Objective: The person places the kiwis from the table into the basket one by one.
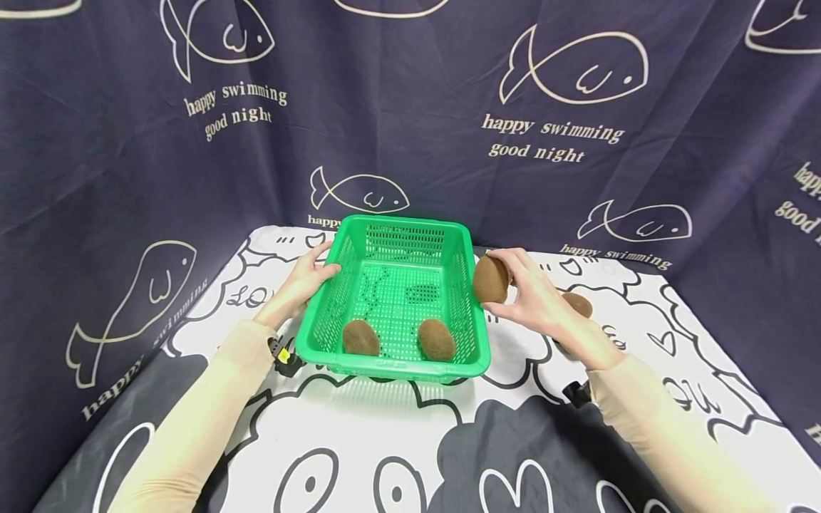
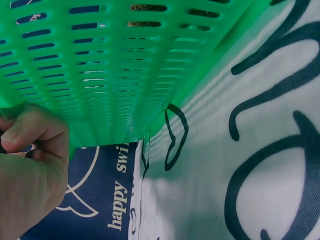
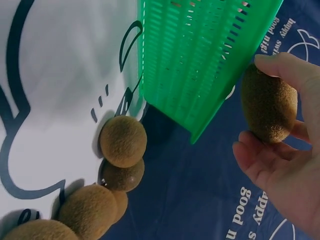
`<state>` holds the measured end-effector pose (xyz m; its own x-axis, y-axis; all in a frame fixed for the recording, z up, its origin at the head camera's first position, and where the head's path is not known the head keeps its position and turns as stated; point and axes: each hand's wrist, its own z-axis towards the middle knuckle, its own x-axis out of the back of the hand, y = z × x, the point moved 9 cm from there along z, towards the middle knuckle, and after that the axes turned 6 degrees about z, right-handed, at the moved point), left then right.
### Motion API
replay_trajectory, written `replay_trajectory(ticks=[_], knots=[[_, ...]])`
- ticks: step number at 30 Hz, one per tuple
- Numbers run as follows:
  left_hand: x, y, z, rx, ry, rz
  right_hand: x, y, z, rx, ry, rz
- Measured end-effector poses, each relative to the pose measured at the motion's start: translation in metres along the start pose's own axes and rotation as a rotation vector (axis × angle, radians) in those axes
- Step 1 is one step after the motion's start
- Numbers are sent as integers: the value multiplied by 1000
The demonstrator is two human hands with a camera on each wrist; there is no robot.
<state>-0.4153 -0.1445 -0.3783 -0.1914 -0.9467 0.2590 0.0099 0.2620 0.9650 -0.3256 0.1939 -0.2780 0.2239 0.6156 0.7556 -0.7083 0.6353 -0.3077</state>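
A green plastic basket (image 1: 391,367) with slotted walls stands on the table. Two brown kiwis lie inside near its front wall, one at the left (image 1: 360,338) and one at the right (image 1: 436,339). My left hand (image 1: 308,278) grips the basket's left rim, thumb over the inner side; its curled fingers (image 2: 37,127) show beside the wall in the left wrist view. Just outside the right rim, my right hand (image 1: 532,296) pinches another kiwi (image 3: 269,102) between thumb and fingers, at about rim height.
Several loose kiwis (image 3: 122,141) lie on the table to the basket's right, partly hidden behind my right forearm in the head view. A black-and-white patterned cloth (image 1: 359,427) covers the table. Dark blue curtains (image 1: 410,92) with fish prints hang behind and at both sides.
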Motion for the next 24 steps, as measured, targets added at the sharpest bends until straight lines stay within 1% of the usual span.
replay_trajectory(ticks=[6, 11, 18, 21, 24], knots=[[0, -1, 1, -3, 0, 1, -4, -7, 6, 22, -7, 17], [0, -2, 2, -2, -2, -7, -11, -11, 10, 11, -49, 28], [1, 0, 1, -1, 0, 2, -21, -20, 16, 36, -85, 28], [1, 0, 1, 3, -1, -5, -26, -23, 17, 29, -111, 31], [1, 0, 1, 6, -2, -10, -33, -26, 18, 3, -146, 26]])
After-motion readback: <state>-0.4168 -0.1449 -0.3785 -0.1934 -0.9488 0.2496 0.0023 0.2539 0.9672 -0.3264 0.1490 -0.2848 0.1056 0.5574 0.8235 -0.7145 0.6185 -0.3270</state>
